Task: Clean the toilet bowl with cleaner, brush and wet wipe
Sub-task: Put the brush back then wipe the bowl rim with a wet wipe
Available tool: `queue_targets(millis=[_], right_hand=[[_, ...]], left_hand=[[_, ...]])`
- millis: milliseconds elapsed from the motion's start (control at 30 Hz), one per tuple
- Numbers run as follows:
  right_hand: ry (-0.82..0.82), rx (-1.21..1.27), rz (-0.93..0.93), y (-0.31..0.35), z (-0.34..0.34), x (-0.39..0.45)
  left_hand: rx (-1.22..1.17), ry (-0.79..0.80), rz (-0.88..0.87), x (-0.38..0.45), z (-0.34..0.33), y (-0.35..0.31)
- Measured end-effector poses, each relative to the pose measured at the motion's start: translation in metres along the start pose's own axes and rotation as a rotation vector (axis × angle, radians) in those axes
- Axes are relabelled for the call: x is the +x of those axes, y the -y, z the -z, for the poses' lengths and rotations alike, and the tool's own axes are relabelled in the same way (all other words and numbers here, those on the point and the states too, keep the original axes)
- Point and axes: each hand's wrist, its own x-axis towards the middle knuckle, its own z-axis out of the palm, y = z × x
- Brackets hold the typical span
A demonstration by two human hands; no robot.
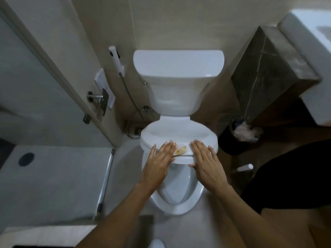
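Both-handed, left hand [162, 158] and right hand [204, 158] flat — fingers straight, gripping nothing — on lid [179, 138] front edge

Both arms extended forward. Left hand [159, 161] and right hand [206, 161] flat, palms down, fingers straight, set side by side, apart.

I see the toilet [176, 176] ahead, its tank [178, 68] behind, a bin [240, 135] right (sprayer [115, 58] left).
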Motion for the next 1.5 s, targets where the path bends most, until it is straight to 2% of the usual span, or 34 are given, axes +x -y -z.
queue_targets(millis=[267,400,700,900,1233,1367,1500], right_hand=[[-0.059,-0.003,0.087,0.005,-0.079,-0.06],[-0.132,-0.096,0.15,0.007,-0.128,-0.087],[-0.228,-0.112,0.172,0.008,-0.235,-0.133],[-0.321,-0.126,0.185,0.005,-0.285,-0.145],[-0.245,-0.179,0.179,-0.001,-0.331,-0.153],[-0.163,-0.132,0.148,0.001,-0.323,-0.154],[0.012,-0.054,0.123,0.004,-0.3,-0.156]], left_hand=[[0.05,0.009,0.017,-0.083,-0.046,-0.014],[0.078,0.047,0.023,-0.121,-0.074,-0.012],[0.154,0.125,-0.03,-0.187,-0.145,0.008],[0.171,0.118,-0.071,-0.212,-0.185,0.024],[0.184,0.141,-0.067,-0.238,-0.233,0.039],[0.177,0.134,-0.042,-0.237,-0.233,0.036],[0.197,0.151,-0.016,-0.227,-0.216,0.025]])
